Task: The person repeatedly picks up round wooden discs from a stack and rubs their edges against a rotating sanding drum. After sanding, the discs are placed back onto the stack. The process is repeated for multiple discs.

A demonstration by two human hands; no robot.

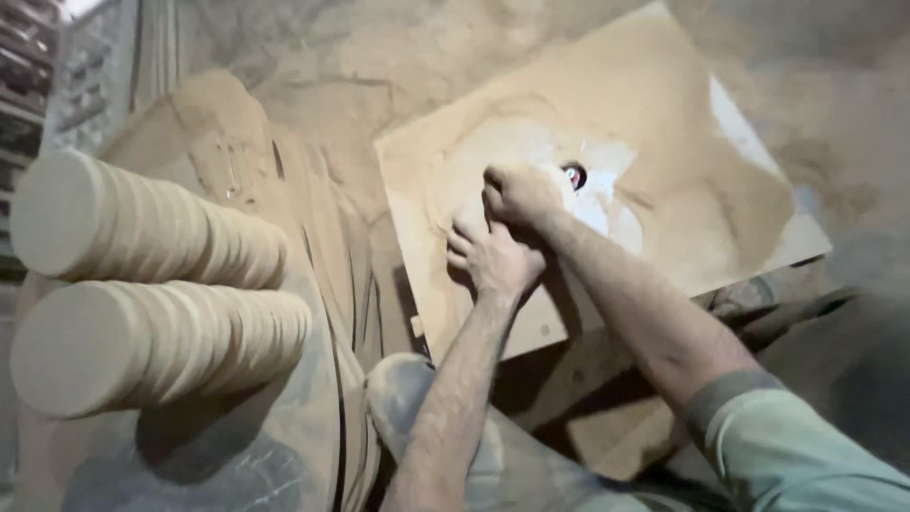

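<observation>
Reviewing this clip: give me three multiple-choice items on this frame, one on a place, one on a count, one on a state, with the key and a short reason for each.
1. Where are the stacks of round discs?
A. left of the board
B. on the board
C. right of the board

2. How many disc stacks show?
A. one
B. two
C. four

3. How do the hands stand?
A. both raised in the air
B. far apart at opposite board edges
C. close together, down on the board

Key:
1 A, the discs lie at the left of the view, off the board.
2 B, one stack lies above the other.
3 C, the left hand and right hand meet on the dusty board beside a small dark round part; what they grip, if anything, cannot be told.
</observation>
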